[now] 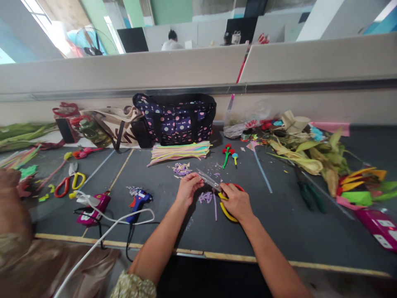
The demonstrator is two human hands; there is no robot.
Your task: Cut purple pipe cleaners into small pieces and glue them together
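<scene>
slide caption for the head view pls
Scissors in the right hand, left hand near the blades, purple snippets close by.

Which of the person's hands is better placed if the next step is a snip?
Probably the right hand. It holds the scissors near the handles, and they point toward the left hand, which is close to the tips.

On my feed I can read only an N on the tote (107, 122), beside partly hidden dark lettering. The red print on the plastic bag (234, 129) is too blurred for me.
</scene>
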